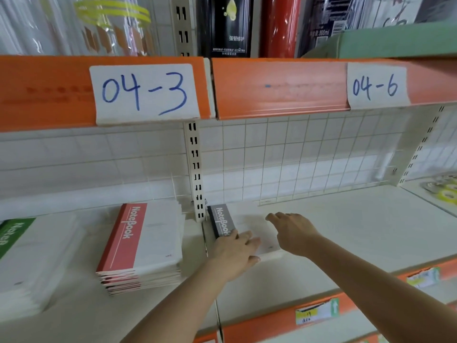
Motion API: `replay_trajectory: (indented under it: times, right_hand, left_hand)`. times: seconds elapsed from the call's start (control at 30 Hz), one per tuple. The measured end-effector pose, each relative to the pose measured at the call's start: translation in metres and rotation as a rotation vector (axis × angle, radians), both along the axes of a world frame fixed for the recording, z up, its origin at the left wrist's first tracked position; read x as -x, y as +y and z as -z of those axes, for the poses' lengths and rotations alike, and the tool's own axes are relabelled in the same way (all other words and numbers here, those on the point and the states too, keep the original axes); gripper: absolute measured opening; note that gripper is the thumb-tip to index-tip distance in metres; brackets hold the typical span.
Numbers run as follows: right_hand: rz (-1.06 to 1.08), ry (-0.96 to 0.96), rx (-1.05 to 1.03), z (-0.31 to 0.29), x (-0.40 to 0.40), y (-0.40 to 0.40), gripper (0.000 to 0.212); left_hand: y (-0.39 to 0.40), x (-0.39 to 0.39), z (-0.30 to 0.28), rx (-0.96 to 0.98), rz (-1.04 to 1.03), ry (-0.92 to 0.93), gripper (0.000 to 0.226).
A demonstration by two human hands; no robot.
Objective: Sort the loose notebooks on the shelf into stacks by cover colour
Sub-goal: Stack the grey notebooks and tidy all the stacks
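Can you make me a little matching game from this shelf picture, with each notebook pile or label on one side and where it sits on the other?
Things:
1. red notebook stack
2. green notebook stack
3. grey notebook
4. label 04-6

Places:
A. on the orange shelf edge, upper right
B. at the far left edge of the picture
C. just right of the slotted upright post, under the left hand
D. left of the post, between the other two piles

Pairs: 1-D, 2-B, 3-C, 4-A
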State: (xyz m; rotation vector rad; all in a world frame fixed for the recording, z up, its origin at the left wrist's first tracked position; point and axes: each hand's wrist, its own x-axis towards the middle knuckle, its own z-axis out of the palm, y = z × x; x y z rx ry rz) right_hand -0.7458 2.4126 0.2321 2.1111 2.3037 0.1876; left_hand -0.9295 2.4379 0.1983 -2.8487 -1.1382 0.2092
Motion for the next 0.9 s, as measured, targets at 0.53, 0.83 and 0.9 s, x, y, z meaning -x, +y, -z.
replay_trajectory:
  times: [0.53,0.83,0.9]
  right_hand:
    - [-0.214,-0.006,-0.052,-0.018,0.1,0.005,0.055]
    - [-0.267,-0.016,-0.078,-0.029,0.175,-0.009,0.055]
    - [-0.252,-0.015,-0.121,-0.031,0.193,-0.015,0.052]
  left_hand:
    - [-0.022,0.141,-0.044,-0.3,-0.011,-0.232,0.043]
    - [-0.047,0.26,-0.061,-0.472,-0.118,-0.26,0.024]
    - [-0.053,0.284,-0.058,-0.441,-0.136,-0.303,0.03]
